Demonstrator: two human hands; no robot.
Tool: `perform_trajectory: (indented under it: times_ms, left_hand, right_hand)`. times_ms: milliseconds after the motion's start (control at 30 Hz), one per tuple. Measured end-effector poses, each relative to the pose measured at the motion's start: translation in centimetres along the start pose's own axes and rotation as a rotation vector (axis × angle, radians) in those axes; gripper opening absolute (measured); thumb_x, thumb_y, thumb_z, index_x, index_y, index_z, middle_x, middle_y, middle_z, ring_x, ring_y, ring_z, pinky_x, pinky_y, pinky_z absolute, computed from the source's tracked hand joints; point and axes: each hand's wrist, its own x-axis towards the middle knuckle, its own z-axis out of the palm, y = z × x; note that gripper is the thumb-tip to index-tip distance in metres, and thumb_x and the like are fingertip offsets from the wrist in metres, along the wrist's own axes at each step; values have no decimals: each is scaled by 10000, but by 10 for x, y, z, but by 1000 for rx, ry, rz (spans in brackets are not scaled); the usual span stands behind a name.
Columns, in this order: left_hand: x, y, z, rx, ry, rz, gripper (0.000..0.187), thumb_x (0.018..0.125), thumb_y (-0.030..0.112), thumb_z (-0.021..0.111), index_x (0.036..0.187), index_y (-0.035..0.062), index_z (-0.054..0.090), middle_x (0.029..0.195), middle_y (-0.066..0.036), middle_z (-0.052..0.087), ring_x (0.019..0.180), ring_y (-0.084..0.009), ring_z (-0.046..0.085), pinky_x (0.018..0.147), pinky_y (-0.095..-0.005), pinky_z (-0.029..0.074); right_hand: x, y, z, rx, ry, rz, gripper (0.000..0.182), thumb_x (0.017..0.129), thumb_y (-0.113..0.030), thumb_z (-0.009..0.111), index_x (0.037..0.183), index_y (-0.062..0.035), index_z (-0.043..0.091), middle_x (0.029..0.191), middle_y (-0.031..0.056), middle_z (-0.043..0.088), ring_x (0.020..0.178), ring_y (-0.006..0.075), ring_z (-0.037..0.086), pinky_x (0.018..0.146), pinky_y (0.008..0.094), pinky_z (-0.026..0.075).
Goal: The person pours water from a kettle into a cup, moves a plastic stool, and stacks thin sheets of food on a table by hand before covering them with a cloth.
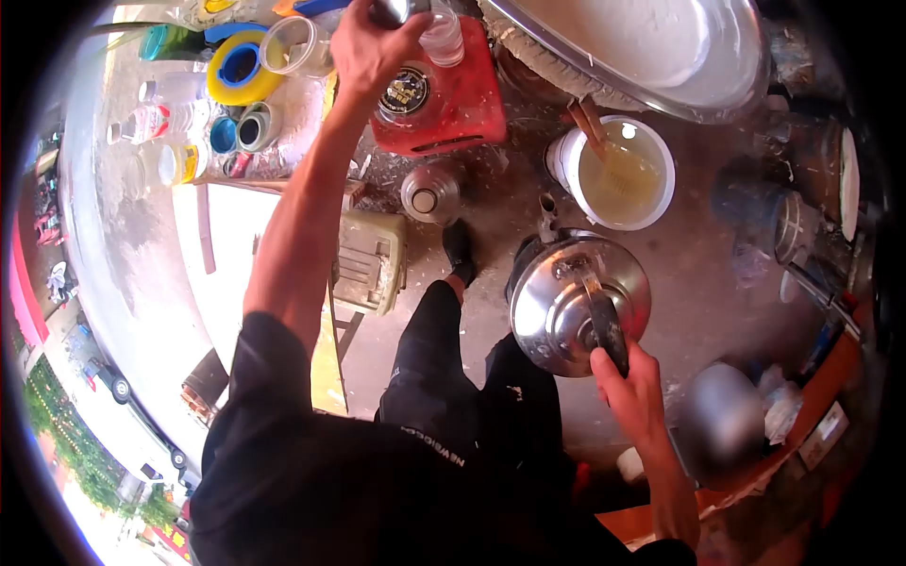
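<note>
My right hand (630, 385) is closed around the dark handle of a shiny metal kettle (538, 316), whose spout points toward the top of the view. At the top edge, my left hand (363, 47) has its fingers curled round a small shiny metal vessel (393, 9), partly cut off by the frame. A clear plastic cup (442, 42) is right beside those fingers. Both are over a red stool-like surface (472, 108), which also carries a round item with a black label (404, 91).
A white bucket (665, 174) holds yellowish liquid and a brush. Above it is a large metal basin (746, 57) with white contents. A clear bottle (429, 193) stands near my foot. Tape rolls (223, 80) and bottles crowd the left table. A greenish case (373, 259) sits below.
</note>
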Motion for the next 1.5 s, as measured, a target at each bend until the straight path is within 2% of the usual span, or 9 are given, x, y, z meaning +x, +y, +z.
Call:
perform_trajectory:
  times_ms: [33, 67, 133, 200, 400, 500, 667, 1033, 1500]
  left_hand:
    - [-14, -7, -14, 31, -10, -140, 686, 650, 413, 816, 1145, -18, 617, 1017, -191, 683, 895, -276, 679, 793, -358, 537]
    - [-33, -30, -17, 40, 90, -84, 672, 671, 370, 826, 1137, -65, 615, 956, -150, 704, 816, -202, 669, 745, -307, 534]
    - [-98, -19, -41, -190, 60, -292, 663, 695, 321, 840, 1188, -47, 592, 968, -118, 683, 879, -174, 638, 784, -311, 525]
    - [-173, -28, -55, -303, 32, -374, 609, 714, 300, 829, 1162, -35, 587, 983, -124, 671, 875, -183, 629, 805, -314, 514]
    - [-389, -37, -84, -343, -244, -1021, 583, 728, 314, 794, 1150, -43, 608, 993, -117, 673, 916, -176, 627, 851, -325, 497]
    - [-456, -42, -80, -336, -284, -1075, 583, 727, 323, 799, 1154, -25, 610, 1008, -116, 673, 943, -173, 629, 864, -311, 497]
    - [-441, -39, -82, -427, -230, -1132, 614, 721, 331, 806, 1175, -25, 595, 1008, -121, 677, 923, -183, 644, 864, -295, 496]
    - [-451, -50, -89, -431, -139, -1182, 621, 702, 316, 812, 1159, -46, 598, 979, -124, 675, 892, -187, 636, 843, -306, 504]
    - [-437, -47, -96, -424, -146, -1176, 627, 687, 317, 809, 1149, -50, 597, 931, -123, 676, 844, -185, 642, 801, -302, 508]
  right_hand:
    - [2, -10, 0, -17, 2, -7, 297, 917, -284, 618, 970, 8, 617, 660, 11, 553, 613, 90, 494, 564, 267, 407]
    - [3, -24, 2, 28, -23, 20, 300, 930, -305, 601, 953, -5, 607, 659, 6, 545, 607, 86, 491, 561, 260, 405]
    - [3, -39, 6, 60, -66, 26, 338, 969, -369, 532, 921, -37, 581, 664, 3, 526, 596, 87, 493, 552, 250, 406]
    - [5, -55, 9, 81, -75, 11, 353, 981, -376, 507, 930, -35, 581, 674, 10, 531, 596, 92, 494, 551, 253, 407]
    - [18, -107, 23, 93, -92, -91, 426, 1027, -416, 422, 978, -16, 562, 684, 33, 536, 558, 105, 493, 526, 249, 424]
    - [29, -135, 33, 127, -99, -163, 445, 1024, -435, 435, 970, -11, 556, 674, 41, 535, 521, 110, 487, 489, 247, 420]
    - [53, -179, 52, 130, -100, -187, 435, 1008, -463, 464, 955, -37, 539, 634, 66, 547, 444, 152, 511, 427, 291, 455]
    - [107, -226, 69, 71, -134, -46, 447, 993, -543, 432, 959, -104, 505, 652, 61, 559, 486, 206, 529, 487, 374, 471]
    - [104, -243, 67, 60, -137, 0, 462, 994, -542, 432, 944, -89, 505, 639, 69, 556, 481, 205, 533, 465, 373, 477]
